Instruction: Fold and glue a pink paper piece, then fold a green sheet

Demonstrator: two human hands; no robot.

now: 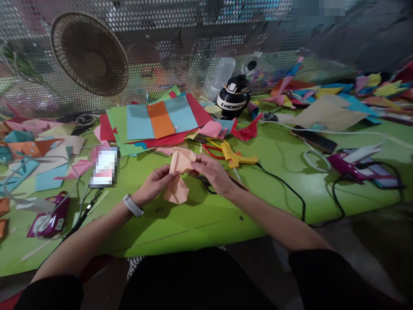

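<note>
Between my hands is a folded peach-coloured paper [181, 160], creased, with a flap hanging down over the table. My left hand [157, 181] pinches its left side between thumb and fingers. On the upper right edge, my right hand [211, 172] grips the same paper with thumb and fingertips. Just beyond my right hand lies a yellow hot glue gun [235, 156] with a black cord. Red-handled scissors [213, 150] rest beside it, and a dark-handled tool [209, 186] is partly hidden under my right hand.
Coloured paper sheets [138, 122] are stacked behind the hands on the green table [193, 234]. A black bottle [234, 97] stands at the back. A phone [105, 168] and purple power strip [50, 215] lie left; another purple strip [346, 167] and cables lie right. A fan [90, 54] is upper left.
</note>
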